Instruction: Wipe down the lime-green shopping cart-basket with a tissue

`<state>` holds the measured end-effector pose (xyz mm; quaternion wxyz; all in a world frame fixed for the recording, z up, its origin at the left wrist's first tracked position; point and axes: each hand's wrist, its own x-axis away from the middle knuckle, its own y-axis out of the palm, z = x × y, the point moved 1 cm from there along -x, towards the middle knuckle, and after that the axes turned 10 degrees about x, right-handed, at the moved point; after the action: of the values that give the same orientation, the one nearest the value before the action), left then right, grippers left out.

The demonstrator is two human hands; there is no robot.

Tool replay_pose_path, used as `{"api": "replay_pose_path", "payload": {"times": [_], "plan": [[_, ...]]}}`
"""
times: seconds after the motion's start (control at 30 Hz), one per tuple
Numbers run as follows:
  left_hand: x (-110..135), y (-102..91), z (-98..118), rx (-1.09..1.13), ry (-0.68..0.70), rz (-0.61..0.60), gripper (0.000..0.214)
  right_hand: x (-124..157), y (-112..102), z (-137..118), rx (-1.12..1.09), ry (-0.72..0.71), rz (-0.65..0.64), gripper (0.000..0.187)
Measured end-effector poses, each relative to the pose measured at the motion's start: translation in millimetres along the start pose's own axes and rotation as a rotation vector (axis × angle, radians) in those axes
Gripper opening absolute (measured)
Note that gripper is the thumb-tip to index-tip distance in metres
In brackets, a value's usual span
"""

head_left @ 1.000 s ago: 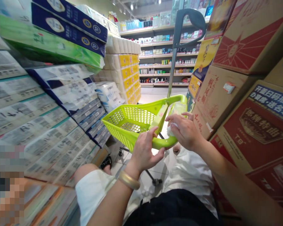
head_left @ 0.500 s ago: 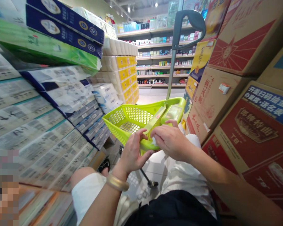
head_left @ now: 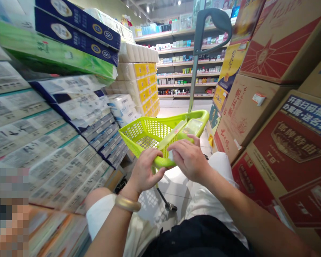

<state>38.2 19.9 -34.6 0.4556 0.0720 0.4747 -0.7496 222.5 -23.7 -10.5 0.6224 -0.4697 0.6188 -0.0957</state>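
A lime-green shopping basket (head_left: 135,146) on a wheeled frame stands in front of my knees, its mesh floor showing. My left hand (head_left: 147,169) is closed on the basket's near rim, fingers over the edge and thumb below. My right hand (head_left: 189,157) is closed around a crumpled white tissue (head_left: 171,155), mostly hidden under the fingers, and presses it at the near right rim. The basket's flat green carry handle (head_left: 172,135) lies along its right side, by a clear-covered panel (head_left: 193,126). A grey pull handle (head_left: 198,43) rises at the far end.
Stacked tissue packs (head_left: 56,139) line the left, with a green pack (head_left: 59,59) jutting out on top. Cardboard cartons (head_left: 256,103) are piled on the right. Shelves of small goods (head_left: 188,66) stand at the back. A caster (head_left: 170,206) is on the tiled floor.
My left hand has shifted left along the rim and its fingers have closed over it. My right hand has moved slightly left with the tissue. The view has shifted a little.
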Motion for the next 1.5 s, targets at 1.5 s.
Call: {"api": "replay_pose_path", "payload": {"times": [1.5], "plan": [[-1, 10.1, 22, -0.118, -0.034, 0.2, 0.029, 16, 11, 0, -0.408, 0.064, 0.087, 0.042]]}}
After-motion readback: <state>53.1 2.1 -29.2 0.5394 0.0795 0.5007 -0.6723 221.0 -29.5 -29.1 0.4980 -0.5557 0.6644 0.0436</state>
